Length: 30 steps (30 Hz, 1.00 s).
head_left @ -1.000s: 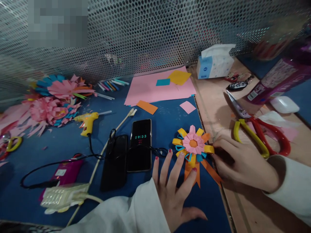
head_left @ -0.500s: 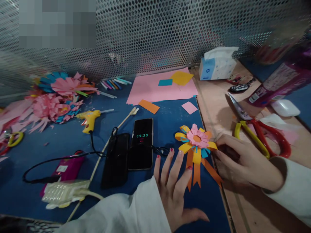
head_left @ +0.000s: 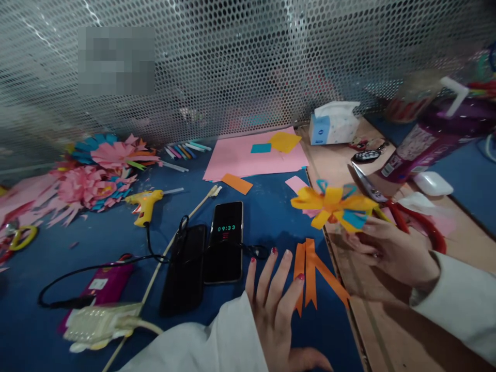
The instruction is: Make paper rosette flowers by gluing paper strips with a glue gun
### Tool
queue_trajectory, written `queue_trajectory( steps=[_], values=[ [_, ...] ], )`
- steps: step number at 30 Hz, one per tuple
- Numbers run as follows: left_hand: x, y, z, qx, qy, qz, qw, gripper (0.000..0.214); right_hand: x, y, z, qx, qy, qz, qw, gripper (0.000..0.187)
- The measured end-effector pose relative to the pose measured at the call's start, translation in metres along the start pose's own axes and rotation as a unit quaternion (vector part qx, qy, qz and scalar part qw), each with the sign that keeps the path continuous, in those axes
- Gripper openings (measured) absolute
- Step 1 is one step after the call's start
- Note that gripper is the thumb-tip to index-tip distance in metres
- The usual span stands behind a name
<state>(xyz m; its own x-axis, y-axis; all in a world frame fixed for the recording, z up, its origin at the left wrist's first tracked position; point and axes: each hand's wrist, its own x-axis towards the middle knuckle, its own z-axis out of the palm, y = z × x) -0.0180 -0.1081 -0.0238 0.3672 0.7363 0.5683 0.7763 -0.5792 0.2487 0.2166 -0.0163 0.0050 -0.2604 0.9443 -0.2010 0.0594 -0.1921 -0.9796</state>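
Note:
My right hand (head_left: 391,250) pinches the edge of a paper flower (head_left: 333,204) with yellow and blue looped petals. The flower is raised and turned over, its back facing up, with a bit of pink showing underneath. Below it, orange paper ribbons (head_left: 310,274) with notched ends lie fanned out on the blue surface. My left hand (head_left: 273,305) rests palm down with fingers spread, the index fingertip touching or close to the leftmost ribbon. Beside that hand lie a phone (head_left: 225,248) showing 09:33 and a black phone-shaped slab (head_left: 184,274).
A yellow glue gun (head_left: 145,204) with a black cord lies left, near pink and blue paper flowers (head_left: 93,181). Pink sheets (head_left: 236,155) lie at the back against a perforated metal panel (head_left: 232,67). Red-and-yellow scissors (head_left: 420,222), a tissue box (head_left: 335,126) and a purple bottle (head_left: 434,134) stand right.
My right hand has lifted the flower off the orange ribbons and flipped it, so its pink centre now faces down. The ribbons stay on the table. My left hand has hardly moved.

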Motion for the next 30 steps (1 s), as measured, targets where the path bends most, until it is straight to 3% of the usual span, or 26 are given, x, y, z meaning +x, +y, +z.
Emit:
queue_trajectory(
  steps=[3,7,14,19,23,26,28,30],
  values=[
    [0.001,0.002,0.002,0.005,0.019,-0.006,1.000,0.073,0.004,-0.007,-0.002,0.159,-0.043,0.112,0.980,0.026],
    [0.000,0.002,0.003,0.012,0.010,0.004,1.000,0.071,0.006,-0.009,-0.004,0.240,-0.071,0.119,0.961,0.027],
    [-0.002,0.001,0.009,0.014,0.034,0.012,0.999,0.070,0.008,-0.008,-0.003,0.237,-0.092,0.119,0.960,0.023],
    [-0.001,0.005,0.018,0.001,0.112,-0.020,0.993,0.071,0.008,-0.010,-0.003,0.229,-0.089,0.124,0.961,0.022],
    [-0.002,0.003,0.014,0.006,0.060,0.000,0.998,0.080,0.005,-0.006,-0.001,0.234,-0.059,0.099,0.965,0.024],
    [-0.003,-0.002,0.008,0.020,0.011,0.032,0.999,0.088,0.001,0.000,0.004,0.172,-0.034,0.072,0.982,0.020],
    [-0.005,-0.004,0.006,0.020,0.001,0.039,0.999,0.092,-0.001,0.003,0.008,0.055,-0.016,0.012,0.998,0.021],
    [-0.006,-0.006,0.005,0.021,-0.011,0.042,0.999,0.092,-0.003,0.004,0.011,-0.089,0.015,-0.078,0.993,0.023]
  ],
)
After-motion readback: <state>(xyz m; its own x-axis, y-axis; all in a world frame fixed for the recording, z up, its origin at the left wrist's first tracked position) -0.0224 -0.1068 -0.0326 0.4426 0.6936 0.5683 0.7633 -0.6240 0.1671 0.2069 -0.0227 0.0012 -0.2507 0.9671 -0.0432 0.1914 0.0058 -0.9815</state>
